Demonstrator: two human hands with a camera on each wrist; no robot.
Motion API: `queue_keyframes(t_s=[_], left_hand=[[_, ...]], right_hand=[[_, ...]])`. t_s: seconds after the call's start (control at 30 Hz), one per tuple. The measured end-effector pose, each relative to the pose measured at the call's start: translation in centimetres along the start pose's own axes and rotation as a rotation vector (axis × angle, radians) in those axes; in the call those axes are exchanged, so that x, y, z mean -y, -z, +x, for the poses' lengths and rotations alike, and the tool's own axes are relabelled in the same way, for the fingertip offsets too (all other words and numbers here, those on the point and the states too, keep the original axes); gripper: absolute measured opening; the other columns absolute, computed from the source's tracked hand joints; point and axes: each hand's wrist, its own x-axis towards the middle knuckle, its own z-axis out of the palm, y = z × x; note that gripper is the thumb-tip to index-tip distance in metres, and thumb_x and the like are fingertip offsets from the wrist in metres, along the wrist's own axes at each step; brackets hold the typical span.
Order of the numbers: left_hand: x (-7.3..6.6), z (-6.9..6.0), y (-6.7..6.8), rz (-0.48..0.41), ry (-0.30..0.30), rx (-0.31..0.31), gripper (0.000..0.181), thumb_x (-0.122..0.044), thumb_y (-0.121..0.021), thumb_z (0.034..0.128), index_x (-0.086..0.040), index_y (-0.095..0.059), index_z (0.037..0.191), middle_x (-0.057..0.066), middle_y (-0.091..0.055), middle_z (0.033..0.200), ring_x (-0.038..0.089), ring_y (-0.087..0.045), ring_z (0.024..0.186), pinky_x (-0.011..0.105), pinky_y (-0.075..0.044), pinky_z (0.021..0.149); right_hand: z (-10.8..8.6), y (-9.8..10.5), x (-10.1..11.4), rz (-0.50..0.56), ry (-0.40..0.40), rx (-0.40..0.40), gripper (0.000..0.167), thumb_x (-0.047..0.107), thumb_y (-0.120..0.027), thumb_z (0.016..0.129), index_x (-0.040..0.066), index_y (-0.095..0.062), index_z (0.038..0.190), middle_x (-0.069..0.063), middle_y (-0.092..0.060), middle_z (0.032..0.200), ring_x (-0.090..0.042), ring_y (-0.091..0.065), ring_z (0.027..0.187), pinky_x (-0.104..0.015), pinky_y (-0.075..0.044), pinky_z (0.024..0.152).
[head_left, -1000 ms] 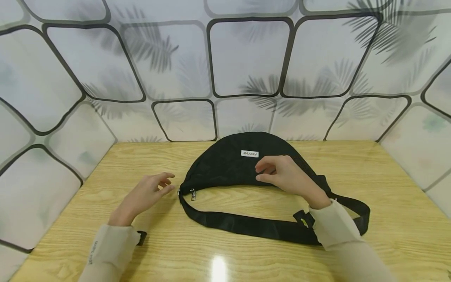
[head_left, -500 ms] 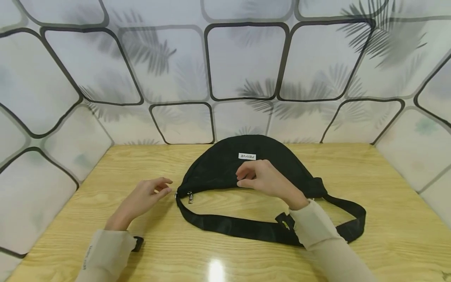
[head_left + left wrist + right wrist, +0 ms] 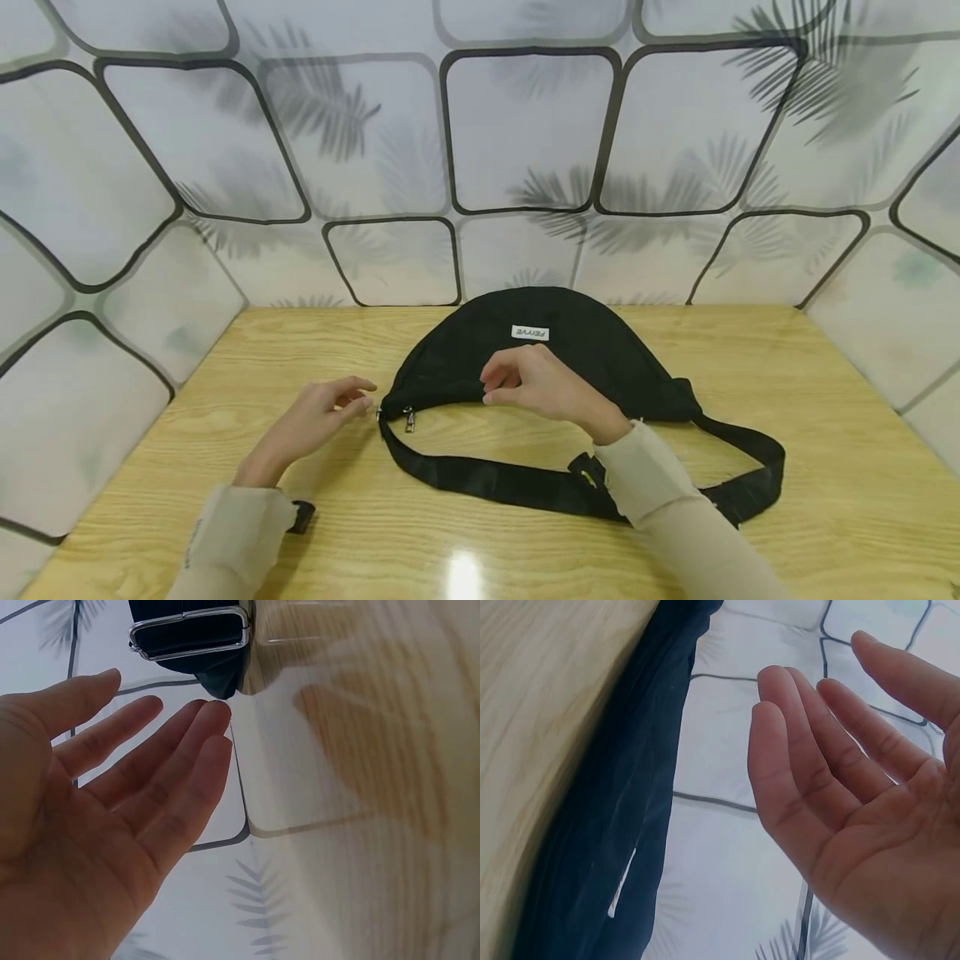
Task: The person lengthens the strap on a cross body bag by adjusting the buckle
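Note:
A black half-moon waist bag (image 3: 555, 312) lies on the wooden table, a white label on its front. Its black strap (image 3: 495, 483) curves along the near side, and a zipper pull (image 3: 409, 419) hangs by the left corner. My left hand (image 3: 315, 423) is just left of that corner, fingers loosely bent and holding nothing. In the left wrist view a metal strap buckle (image 3: 191, 634) appears beyond the left fingertips, apart from them. My right hand (image 3: 543, 387) hovers over the bag's lower middle. The right wrist view shows its relaxed fingers (image 3: 769, 750) apart from the bag.
The wooden table (image 3: 337, 542) meets a patterned wall covering (image 3: 525, 125) at the back and on both sides. Partly under the right sleeve is a black strap buckle (image 3: 587, 471). A small black piece (image 3: 302, 517) shows beside the left cuff.
My right hand has moved left across the bag, from its right half to the lower middle. My left hand has stayed near the left corner. The bag has stayed in place.

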Motion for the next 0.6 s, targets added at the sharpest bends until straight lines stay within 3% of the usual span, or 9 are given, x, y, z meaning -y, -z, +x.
queue_keyframes(t_s=[0.33, 0.6], left_hand=[[0.1, 0.2, -0.1, -0.159, 0.026, 0.059, 0.034, -0.012, -0.057, 0.1057, 0.012, -0.059, 0.129, 0.010, -0.072, 0.093, 0.025, -0.070, 0.086, 0.039, -0.057, 0.075], [0.1, 0.3, 0.0, -0.261, 0.047, 0.109, 0.035, -0.007, -0.062, 0.1018, 0.014, -0.057, 0.130, 0.014, -0.071, 0.101, 0.026, -0.070, 0.088, 0.039, -0.057, 0.076]], right_hand=[[1.1, -0.9, 0.8, -0.028, 0.024, 0.017, 0.015, 0.003, -0.076, 0.091, -0.004, -0.072, 0.103, -0.003, -0.073, 0.090, -0.012, -0.068, 0.078, -0.025, -0.055, 0.072], [1.6, -2.3, 0.9, -0.017, -0.004, 0.069, 0.016, 0.002, -0.075, 0.092, -0.004, -0.072, 0.106, -0.003, -0.072, 0.091, -0.012, -0.068, 0.081, -0.022, -0.054, 0.073]])
